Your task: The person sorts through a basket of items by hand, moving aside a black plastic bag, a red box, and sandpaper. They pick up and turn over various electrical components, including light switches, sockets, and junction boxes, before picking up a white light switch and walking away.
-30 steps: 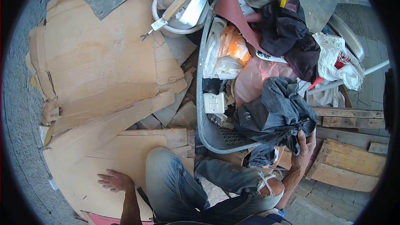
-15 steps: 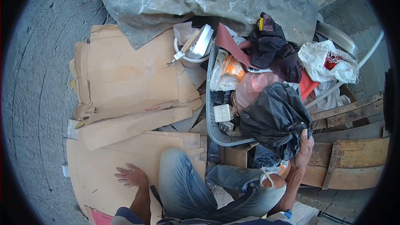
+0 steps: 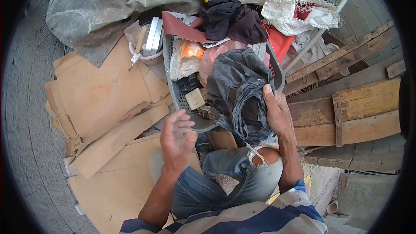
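Note:
My right hand [image 3: 277, 109] grips the gathered edge of a black plastic bag [image 3: 236, 76], thumb on top. The bag hangs over the near right part of a grey plastic basket [image 3: 175, 99], and its mouth gapes towards me. Raised in the air left of the bag, my left hand [image 3: 177, 136] has its fingers apart and holds nothing. Just beyond it, a white switch plate [image 3: 195, 99] lies in the basket beside black plastic parts [image 3: 188, 83]. An orange packet in clear plastic [image 3: 191, 51] sits farther back. The bag hides part of the basket's contents.
Flattened cardboard [image 3: 108, 91] covers the ground at left. A white pail [image 3: 151, 56] with a wooden-handled tool [image 3: 140, 41] stands beside the basket. Dark cloth [image 3: 225, 13] lies over the basket's back rim. Wooden planks [image 3: 346, 112] and a pale pipe [image 3: 320, 30] are at right.
My left hand has lifted off the cardboard and moved up beside the bag. The bag's mouth now faces me, still in my right hand. The whole view has shifted and turned.

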The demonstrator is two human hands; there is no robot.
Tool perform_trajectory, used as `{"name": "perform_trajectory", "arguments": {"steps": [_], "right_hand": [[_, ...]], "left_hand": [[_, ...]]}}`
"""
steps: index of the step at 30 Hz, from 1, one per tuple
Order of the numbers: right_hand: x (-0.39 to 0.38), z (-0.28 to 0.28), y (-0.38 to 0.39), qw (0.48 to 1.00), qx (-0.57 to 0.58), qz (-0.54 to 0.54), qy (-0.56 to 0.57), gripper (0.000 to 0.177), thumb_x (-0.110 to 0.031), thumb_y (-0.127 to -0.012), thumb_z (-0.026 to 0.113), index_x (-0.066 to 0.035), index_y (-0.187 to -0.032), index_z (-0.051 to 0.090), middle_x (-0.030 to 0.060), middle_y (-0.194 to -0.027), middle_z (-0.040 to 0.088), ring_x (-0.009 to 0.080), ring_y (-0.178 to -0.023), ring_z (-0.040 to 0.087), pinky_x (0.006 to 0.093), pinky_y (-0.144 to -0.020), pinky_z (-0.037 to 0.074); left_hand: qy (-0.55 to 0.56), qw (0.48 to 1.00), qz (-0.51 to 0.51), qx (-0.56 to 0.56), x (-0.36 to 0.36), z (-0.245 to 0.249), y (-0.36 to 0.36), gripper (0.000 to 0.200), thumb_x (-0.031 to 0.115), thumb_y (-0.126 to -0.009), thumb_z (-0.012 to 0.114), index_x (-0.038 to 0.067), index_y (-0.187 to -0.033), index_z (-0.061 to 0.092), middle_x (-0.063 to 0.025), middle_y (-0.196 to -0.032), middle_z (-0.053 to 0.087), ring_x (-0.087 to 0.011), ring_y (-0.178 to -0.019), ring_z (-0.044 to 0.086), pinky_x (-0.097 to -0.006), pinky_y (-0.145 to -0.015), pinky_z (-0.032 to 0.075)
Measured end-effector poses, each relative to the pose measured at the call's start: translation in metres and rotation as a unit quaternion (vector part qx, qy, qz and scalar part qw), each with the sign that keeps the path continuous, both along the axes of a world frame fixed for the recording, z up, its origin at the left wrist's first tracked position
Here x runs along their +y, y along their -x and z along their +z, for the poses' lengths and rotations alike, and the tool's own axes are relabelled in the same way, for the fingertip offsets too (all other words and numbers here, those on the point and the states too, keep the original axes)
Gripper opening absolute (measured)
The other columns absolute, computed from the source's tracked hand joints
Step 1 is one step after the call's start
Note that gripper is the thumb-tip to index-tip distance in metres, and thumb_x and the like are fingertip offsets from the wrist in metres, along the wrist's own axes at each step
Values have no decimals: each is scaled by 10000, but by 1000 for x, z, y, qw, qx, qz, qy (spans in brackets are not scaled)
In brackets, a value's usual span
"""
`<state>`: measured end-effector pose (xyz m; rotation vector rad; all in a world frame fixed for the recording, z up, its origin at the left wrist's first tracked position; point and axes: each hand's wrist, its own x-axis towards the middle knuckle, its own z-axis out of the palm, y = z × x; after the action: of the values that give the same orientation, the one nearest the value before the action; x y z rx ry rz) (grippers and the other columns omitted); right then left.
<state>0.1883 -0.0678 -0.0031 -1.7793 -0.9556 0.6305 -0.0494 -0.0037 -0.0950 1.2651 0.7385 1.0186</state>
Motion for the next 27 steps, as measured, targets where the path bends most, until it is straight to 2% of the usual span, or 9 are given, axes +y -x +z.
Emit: {"name": "perform_trajectory", "arguments": {"steps": [3, 7, 10, 13, 15, 21, 22, 23, 27], "right_hand": [[-7, 2, -3, 998, -31, 26, 53, 506, -419, -1042, 427, 10, -824, 585, 10, -666, 540, 100, -652, 444, 298, -615, 400], [-13, -2, -8, 986, -168, 0, 5, 495, -405, -1033, 436, 46, -912, 601, 165, -656, 548, 282, -590, 488, 395, -622, 436], [-10, 0, -8, 974, -224, -22, -16, 465, -392, -1029, 446, 23, -909, 618, 202, -611, 513, 349, -542, 466, 414, -568, 417], [-13, 1, -12, 973, -228, -36, -3, 468, -389, -1033, 439, 21, -894, 618, 188, -596, 494, 332, -521, 470, 407, -552, 406], [-17, -3, -17, 971, -235, -44, -11, 471, -384, -1036, 435, 23, -883, 616, 179, -584, 483, 324, -511, 460, 398, -542, 400], [-15, 1, -21, 969, -194, -144, -55, 440, -421, -998, 523, 5, -1021, 631, 95, -611, 569, 241, -510, 480, 342, -549, 432], [-20, 7, -26, 984, -128, -122, -26, 636, -490, -873, 680, -8, -1262, 540, 154, -955, 666, 296, -787, 623, 383, -755, 507], [-17, 10, -24, 984, -128, -122, -27, 636, -490, -873, 680, -8, -1262, 540, 154, -955, 666, 296, -787, 623, 383, -755, 507], [15, -14, -9, 902, -391, 183, 2, 1148, -550, -618, 822, 40, -1450, 295, 262, -1510, 285, 439, -1412, 249, 509, -1131, 280]], "left_hand": [[-183, 958, -62, 214, 11, 46, -72, 762, 354, -821, 764, 14, -1375, 366, -146, -1040, 577, -201, -901, 600, -326, -793, 491], [-159, 948, -70, 265, 31, 30, -97, 619, 194, -796, 762, -20, -1285, 447, -151, -930, 623, -188, -843, 623, -309, -765, 493], [-161, 967, -1, 198, 51, 34, -93, 343, 23, -778, 638, -25, -1108, 556, -196, -891, 643, -325, -868, 654, -402, -780, 506], [-198, 977, 43, 62, 67, 59, -87, 245, -21, -784, 628, -28, -1026, 598, -168, -860, 670, -245, -790, 675, -352, -708, 522], [12, 996, -85, -6, 67, 87, -79, 206, -64, -864, 536, -19, -1057, 594, -79, -829, 675, -98, -651, 632, -217, -576, 515], [-79, 989, -113, 48, 87, 122, -100, 144, -5, -886, 569, 0, -1016, 630, -19, -740, 620, -15, -540, 460, -179, -461, 323], [-74, 988, -131, 28, 94, 128, -105, 151, 1, -885, 563, 3, -1017, 635, -8, -733, 613, -12, -550, 459, -173, -472, 320], [-71, 986, -149, 7, 99, 133, -110, 158, 7, -884, 556, 5, -1018, 639, 3, -725, 607, -9, -559, 458, -168, -483, 316], [-143, 972, -181, 44, 91, 143, -130, 124, 44, -898, 574, 7, -987, 653, 24, -720, 600, -4, -593, 453, -174, -520, 335]]}}
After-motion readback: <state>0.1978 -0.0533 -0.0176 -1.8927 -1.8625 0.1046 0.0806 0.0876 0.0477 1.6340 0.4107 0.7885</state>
